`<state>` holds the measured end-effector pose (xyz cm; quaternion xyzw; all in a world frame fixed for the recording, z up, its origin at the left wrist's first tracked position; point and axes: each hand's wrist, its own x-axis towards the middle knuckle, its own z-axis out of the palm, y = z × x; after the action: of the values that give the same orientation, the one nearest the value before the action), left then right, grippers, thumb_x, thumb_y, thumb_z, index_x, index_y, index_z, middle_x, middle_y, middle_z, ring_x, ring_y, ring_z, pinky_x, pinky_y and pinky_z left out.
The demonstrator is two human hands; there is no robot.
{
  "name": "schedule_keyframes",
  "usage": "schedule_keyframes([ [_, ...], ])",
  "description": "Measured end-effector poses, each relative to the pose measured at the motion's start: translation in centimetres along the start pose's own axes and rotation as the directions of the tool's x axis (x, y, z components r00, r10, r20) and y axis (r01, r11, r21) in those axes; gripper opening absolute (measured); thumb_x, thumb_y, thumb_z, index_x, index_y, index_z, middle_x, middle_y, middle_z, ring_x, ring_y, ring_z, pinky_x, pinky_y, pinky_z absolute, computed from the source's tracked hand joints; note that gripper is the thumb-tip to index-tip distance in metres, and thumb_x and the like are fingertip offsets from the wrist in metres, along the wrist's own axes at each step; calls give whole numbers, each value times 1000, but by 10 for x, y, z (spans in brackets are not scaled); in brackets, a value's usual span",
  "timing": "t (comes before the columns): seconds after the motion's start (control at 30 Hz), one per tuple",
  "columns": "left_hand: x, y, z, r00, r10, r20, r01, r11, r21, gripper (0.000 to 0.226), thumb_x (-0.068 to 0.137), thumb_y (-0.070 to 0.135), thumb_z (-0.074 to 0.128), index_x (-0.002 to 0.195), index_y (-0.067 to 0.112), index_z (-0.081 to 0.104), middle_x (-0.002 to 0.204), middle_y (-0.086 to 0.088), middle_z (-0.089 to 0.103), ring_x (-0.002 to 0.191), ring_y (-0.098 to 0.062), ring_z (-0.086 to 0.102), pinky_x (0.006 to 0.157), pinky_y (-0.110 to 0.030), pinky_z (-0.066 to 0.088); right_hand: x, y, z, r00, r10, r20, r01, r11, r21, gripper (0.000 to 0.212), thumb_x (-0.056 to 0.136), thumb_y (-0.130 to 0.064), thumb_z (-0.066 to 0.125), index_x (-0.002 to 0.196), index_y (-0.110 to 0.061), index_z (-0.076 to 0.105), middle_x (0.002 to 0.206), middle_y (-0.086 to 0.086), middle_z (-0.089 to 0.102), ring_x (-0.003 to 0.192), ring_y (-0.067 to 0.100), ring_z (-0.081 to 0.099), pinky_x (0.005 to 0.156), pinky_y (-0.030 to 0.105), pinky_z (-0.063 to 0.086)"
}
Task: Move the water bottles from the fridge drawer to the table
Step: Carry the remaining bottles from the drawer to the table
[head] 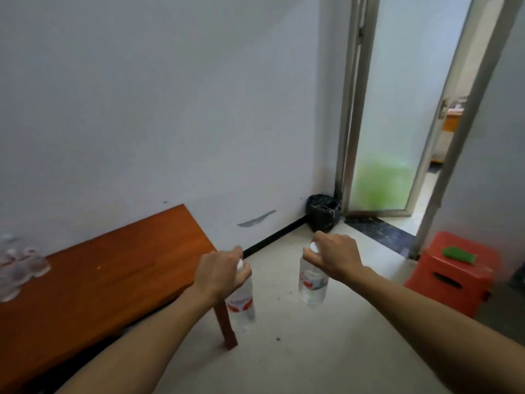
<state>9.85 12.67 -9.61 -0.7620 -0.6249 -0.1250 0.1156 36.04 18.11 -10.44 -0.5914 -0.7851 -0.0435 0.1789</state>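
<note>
My left hand grips the neck of a clear water bottle with a white cap and a red-and-white label; it hangs upright just off the right end of the brown wooden table. In my right hand a second bottle of the same kind hangs by its cap over the floor, farther right. Several more water bottles stand blurred on the table's far left. The fridge drawer is out of view.
The table stands against a white wall. A black rubbish bag sits in the corner by an open frosted glass door. At the right stands a red plastic stool with a green object on top.
</note>
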Motion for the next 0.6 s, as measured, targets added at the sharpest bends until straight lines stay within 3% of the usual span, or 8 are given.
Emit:
schedule_keyframes([
  [0.07,-21,-47,-2,996,-68,53,67,998,16,25,89,45,48,78,23,51,63,4,57,51,-13,53,47,-25,43,13,-49,20,997,-71,22,70,996,48,42,87,-60,50,94,-20,60,86,2,68,69,18,58,62,28,44],
  [0.13,-40,-90,-5,988,-133,77,131,991,36,22,91,45,49,78,27,45,63,9,50,51,-6,47,47,-18,34,28,-94,36,990,-129,51,125,989,79,41,88,-59,51,98,-20,58,87,0,67,69,15,55,61,26,40],
  [0.3,-87,-179,-13,934,-347,87,342,937,64,23,93,46,45,81,27,46,67,9,53,56,-7,53,54,-19,44,79,-194,73,958,-280,64,272,957,104,62,81,-76,28,94,-22,56,79,-3,67,64,13,60,60,27,49],
  [0.4,-111,-224,-12,896,-433,99,424,900,99,23,94,47,43,82,27,45,66,10,50,54,-6,47,51,-16,32,110,-252,101,912,-399,93,388,914,116,57,85,-76,33,91,-24,57,72,-5,63,58,10,56,55,24,39],
  [0.5,-121,-271,-9,856,-503,122,485,862,148,25,94,48,41,87,26,49,67,10,51,54,-5,47,51,-16,32,140,-306,127,865,-482,136,462,873,154,46,88,-68,38,88,-26,55,69,-8,58,58,7,55,54,21,43],
  [0.6,-122,-317,-7,806,-574,147,546,816,193,24,95,49,40,89,27,47,67,12,47,52,-3,44,49,-15,26,171,-357,149,809,-568,151,538,819,198,37,90,-62,42,84,-26,49,70,-8,54,58,7,50,49,18,32],
])
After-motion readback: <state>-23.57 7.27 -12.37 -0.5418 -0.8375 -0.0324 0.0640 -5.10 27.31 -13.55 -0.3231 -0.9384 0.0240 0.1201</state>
